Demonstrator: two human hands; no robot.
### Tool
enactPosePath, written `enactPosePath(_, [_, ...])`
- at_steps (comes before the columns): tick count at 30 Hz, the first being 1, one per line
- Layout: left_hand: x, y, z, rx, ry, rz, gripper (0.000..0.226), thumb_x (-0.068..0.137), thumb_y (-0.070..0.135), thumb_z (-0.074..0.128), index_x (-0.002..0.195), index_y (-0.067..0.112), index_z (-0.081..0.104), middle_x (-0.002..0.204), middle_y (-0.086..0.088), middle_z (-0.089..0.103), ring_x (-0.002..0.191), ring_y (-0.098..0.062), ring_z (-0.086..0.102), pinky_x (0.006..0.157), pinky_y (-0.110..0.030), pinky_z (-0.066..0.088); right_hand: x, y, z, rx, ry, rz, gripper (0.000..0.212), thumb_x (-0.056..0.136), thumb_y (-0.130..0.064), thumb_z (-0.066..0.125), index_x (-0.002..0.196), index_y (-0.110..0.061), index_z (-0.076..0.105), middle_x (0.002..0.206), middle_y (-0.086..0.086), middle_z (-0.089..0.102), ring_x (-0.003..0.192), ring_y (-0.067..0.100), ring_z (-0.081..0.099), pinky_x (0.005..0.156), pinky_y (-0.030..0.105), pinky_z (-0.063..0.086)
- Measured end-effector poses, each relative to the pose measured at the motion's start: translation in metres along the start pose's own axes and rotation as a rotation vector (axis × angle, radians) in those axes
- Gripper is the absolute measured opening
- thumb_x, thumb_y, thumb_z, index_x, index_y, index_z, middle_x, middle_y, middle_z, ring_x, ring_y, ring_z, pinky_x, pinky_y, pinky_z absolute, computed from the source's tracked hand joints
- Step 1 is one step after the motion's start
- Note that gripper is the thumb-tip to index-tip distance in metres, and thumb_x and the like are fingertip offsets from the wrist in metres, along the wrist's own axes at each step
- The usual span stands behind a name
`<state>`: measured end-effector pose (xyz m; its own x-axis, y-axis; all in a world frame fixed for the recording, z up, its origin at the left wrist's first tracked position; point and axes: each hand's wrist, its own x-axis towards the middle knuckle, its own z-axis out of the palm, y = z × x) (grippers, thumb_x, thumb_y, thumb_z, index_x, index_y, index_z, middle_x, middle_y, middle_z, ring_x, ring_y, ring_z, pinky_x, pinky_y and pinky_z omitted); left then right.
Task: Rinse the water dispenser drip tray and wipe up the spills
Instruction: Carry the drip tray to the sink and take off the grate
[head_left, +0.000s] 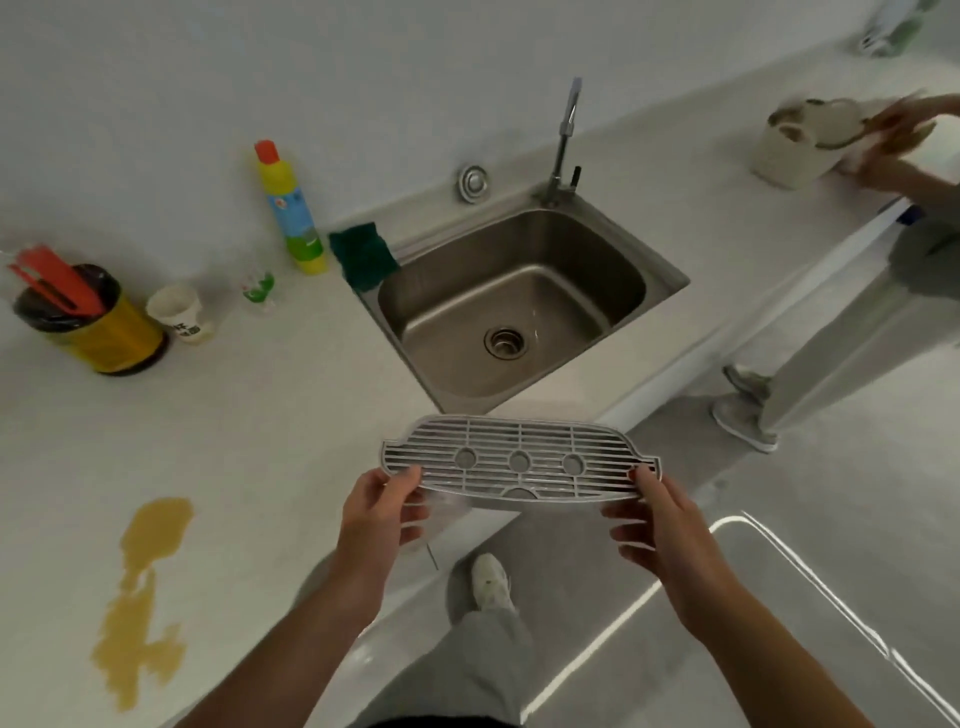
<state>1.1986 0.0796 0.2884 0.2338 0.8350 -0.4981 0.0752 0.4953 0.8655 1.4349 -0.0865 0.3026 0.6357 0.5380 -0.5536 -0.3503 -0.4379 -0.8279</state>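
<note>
You hold the tray (521, 462) level before the sink (519, 306) | left hand (382, 512) and right hand (657, 525) pinch opposite ends, thumbs on top | risk: wet grille slips from your light pinch; spill (143, 587) unwiped, may spread.

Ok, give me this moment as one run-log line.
drip tray grate: held in front of sink | left hand: grips left end | right hand: grips right end | yellow-brown spill: on countertop, unwiped

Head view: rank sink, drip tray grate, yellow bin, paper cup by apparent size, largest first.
1. sink
2. drip tray grate, enlarged by nearness to the camera
3. yellow bin
4. paper cup
</note>
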Motion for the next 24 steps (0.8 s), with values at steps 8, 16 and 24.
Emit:
enactPosePath(8, [0.118,0.022,0.101,-0.116,-0.030,-0.027,0.021,0.100,0.027,0.064,0.117,0.015,0.062,0.110,-0.015,0.078,0.092,-0.027,0.078,0.072,-0.041,0.060,0.145,-0.089,-0.025,-0.106,0.015,-0.014,0.038,0.104,-0.049,0.045,0.109,-0.019,0.069,0.093,0.015,0.077,0.075,0.027,0.070,0.066,0.039,0.058])
enactPosePath(16, [0.200,0.070,0.180,-0.498,-0.051,-0.105,0.042,0.101,0.030,0.058,0.136,0.007,0.058,0.126,-0.022,0.073,0.111,-0.038,0.073,0.084,-0.045,0.063,0.270,-0.177,-0.032,-0.161,-0.109,-0.015,0.035,0.106,-0.048,0.044,0.112,-0.022,0.066,0.097,0.013,0.076,0.082,0.029,0.070,0.068,0.037,0.058])
enactPosePath(24, [0.253,0.102,0.264,-0.490,0.242,-0.092,0.049,0.103,0.058,0.042,0.107,0.029,0.082,0.116,-0.014,0.079,0.103,-0.030,0.077,0.070,-0.034,0.064,0.394,-0.258,-0.035,-0.289,-0.315,-0.090,0.028,0.104,-0.046,0.047,0.093,-0.039,0.072,0.091,0.008,0.078,0.071,0.021,0.073,0.062,0.035,0.056])
